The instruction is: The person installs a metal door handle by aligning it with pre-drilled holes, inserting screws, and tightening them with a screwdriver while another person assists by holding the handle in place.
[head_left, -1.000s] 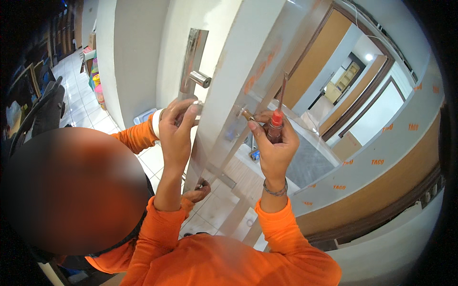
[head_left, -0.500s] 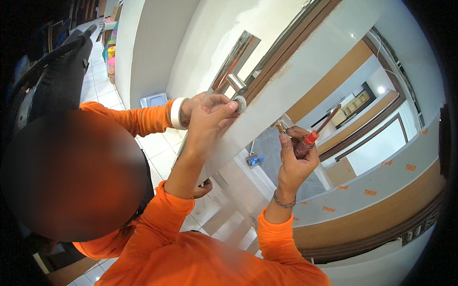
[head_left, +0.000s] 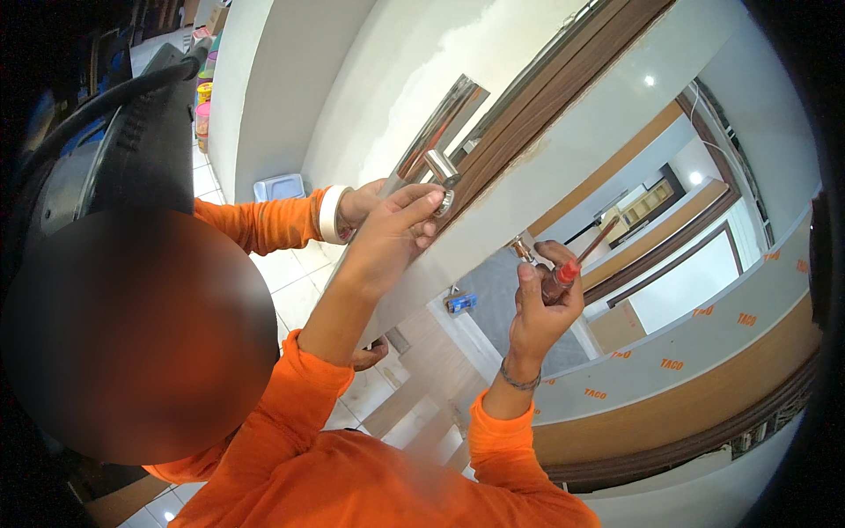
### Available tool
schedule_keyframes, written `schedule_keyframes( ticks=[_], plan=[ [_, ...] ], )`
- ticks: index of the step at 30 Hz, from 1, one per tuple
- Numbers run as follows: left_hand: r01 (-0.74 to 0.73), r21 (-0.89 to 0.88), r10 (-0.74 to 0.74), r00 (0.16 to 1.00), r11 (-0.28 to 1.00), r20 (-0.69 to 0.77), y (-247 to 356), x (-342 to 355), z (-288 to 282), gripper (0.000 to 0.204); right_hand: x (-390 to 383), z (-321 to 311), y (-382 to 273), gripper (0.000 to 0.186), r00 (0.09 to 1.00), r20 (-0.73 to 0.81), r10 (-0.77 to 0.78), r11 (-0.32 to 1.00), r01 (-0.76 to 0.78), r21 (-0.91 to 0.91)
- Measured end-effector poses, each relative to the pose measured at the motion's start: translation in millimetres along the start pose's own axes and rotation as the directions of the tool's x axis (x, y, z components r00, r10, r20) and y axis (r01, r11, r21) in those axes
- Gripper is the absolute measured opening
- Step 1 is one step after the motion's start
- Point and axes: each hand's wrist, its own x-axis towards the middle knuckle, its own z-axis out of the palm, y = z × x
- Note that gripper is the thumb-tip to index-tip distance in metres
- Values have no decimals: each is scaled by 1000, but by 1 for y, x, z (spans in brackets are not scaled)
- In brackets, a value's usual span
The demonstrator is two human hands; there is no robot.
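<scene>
My left hand (head_left: 383, 242) pinches a small round metal ring (head_left: 445, 204) between thumb and fingertips, close below a polished metal pull handle (head_left: 443, 132) and its short round post (head_left: 443, 167). In my right hand (head_left: 546, 304) is a screwdriver (head_left: 562, 280) with a red and dark handle, its shaft pointing up and to the right. The thumb and fingers of that hand also hold a small shiny metal fitting (head_left: 523, 249), beside the edge of the upright panel. A co-worker's hand (head_left: 359, 204), with a white tape roll (head_left: 333, 214) round the wrist, reaches behind my left hand, its fingers partly hidden.
The co-worker in an orange sleeve (head_left: 264, 231) stands close on my left. A pale panel (head_left: 563, 167) slants between my hands, along a brown wooden frame (head_left: 546, 110). A blue object (head_left: 460, 303) lies on the floor beyond. The co-worker's other hand (head_left: 370, 354) is lower down.
The view has shifted slightly. The ring in my left hand has turned, showing more of its hollow side. My right hand still holds the screwdriver and the fitting.
</scene>
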Motion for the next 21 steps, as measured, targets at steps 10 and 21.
schedule_keyframes(
  ticks=[10, 21],
  plan=[
    [-57, 7, 56, 993, 998, 104, 21, -36, 3, 21, 24, 33, -64, 37, 672, 606, -426, 692, 674, -261],
    [-464, 314, 438, 886, 828, 154, 9, -50, 25, 22, 35, 34, -71, 37, 701, 645, -305, 756, 590, -284]
  ],
)
